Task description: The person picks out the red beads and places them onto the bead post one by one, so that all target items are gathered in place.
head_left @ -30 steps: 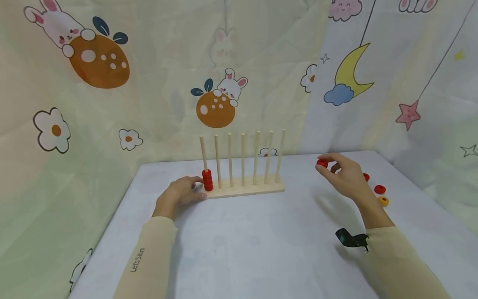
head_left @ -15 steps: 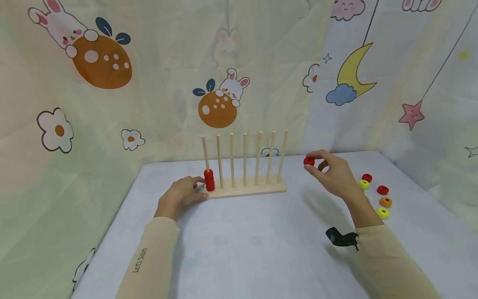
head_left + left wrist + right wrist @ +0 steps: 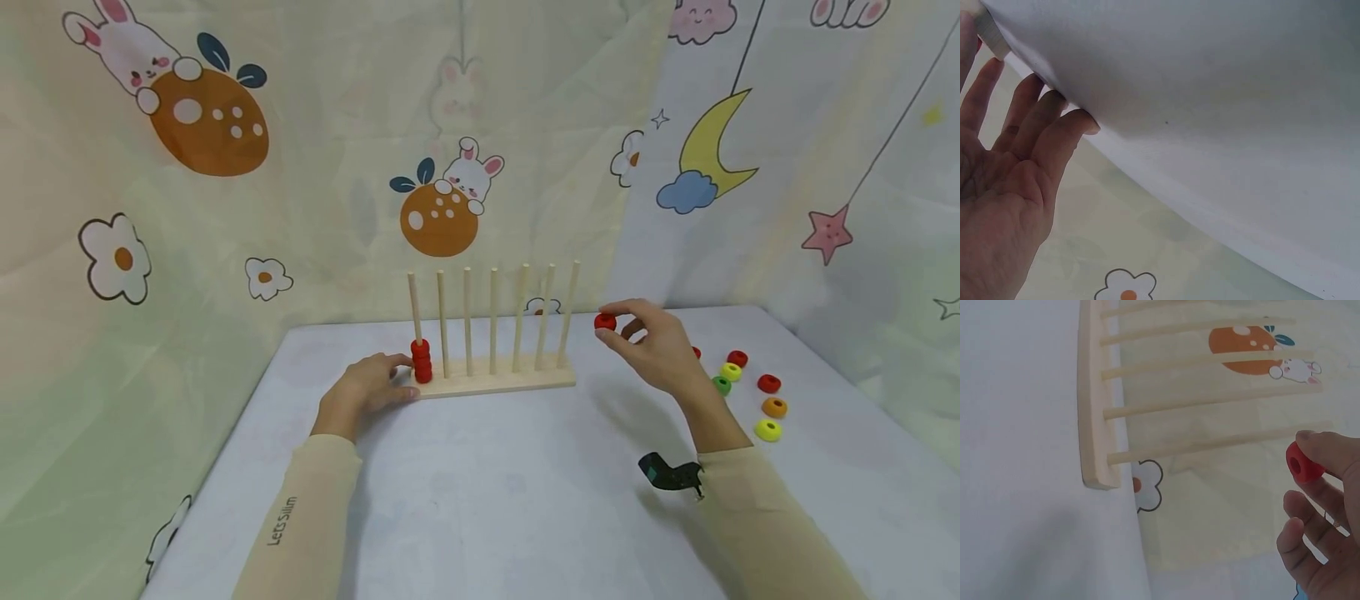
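Note:
A wooden peg rack with several upright pegs stands toward the back of the table. A stack of red beads sits low on its leftmost peg. My left hand holds the rack's left end, thumb at the front and index finger behind; in the left wrist view the other fingers rest on the tabletop by its edge. To the right of the rack, my right hand pinches a red bead between thumb and index finger. That bead is above the table, apart from the pegs, its hole visible in the right wrist view.
Loose beads lie on the right of the white table: red, orange, yellow and green among them. One red bead is partly hidden behind the right wrist. A printed curtain hangs behind the table.
My right hand has moved left with the red bead, closer to the rack, uncovering more loose beads behind it. The left hand stays on the rack's end.

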A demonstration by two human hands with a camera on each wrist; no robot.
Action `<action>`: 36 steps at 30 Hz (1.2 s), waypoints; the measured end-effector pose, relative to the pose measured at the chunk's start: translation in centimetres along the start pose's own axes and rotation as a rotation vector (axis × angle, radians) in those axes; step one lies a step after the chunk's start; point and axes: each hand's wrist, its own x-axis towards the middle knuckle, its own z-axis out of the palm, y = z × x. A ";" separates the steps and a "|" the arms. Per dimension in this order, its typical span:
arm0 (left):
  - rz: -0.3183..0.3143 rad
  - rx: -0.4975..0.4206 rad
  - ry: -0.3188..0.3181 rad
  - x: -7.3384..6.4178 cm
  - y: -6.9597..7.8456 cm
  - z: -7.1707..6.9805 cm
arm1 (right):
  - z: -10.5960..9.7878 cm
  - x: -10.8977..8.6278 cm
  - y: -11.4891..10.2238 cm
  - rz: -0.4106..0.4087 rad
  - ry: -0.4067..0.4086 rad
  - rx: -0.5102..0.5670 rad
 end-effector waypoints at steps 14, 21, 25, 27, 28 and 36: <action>0.025 0.010 0.011 0.0 0.0 -0.2 | 1.7 1.1 -1.8 -0.086 -0.030 0.091; -0.009 -0.005 0.013 0.0 -0.1 -0.2 | 2.6 1.7 -2.8 -0.111 -0.046 0.156; -0.020 -0.018 0.009 -0.1 -0.2 -0.2 | 3.4 1.8 -3.6 -0.074 -0.061 0.190; -0.028 -0.018 0.006 -0.2 -0.2 -0.1 | 4.0 2.0 -3.9 -0.074 -0.067 0.207; -0.029 -0.017 0.006 -0.2 -0.2 -0.1 | 4.2 2.1 -4.0 -0.076 -0.068 0.218; -0.010 0.002 0.014 -0.3 0.1 0.0 | 5.5 2.8 -5.2 -0.129 -0.053 0.292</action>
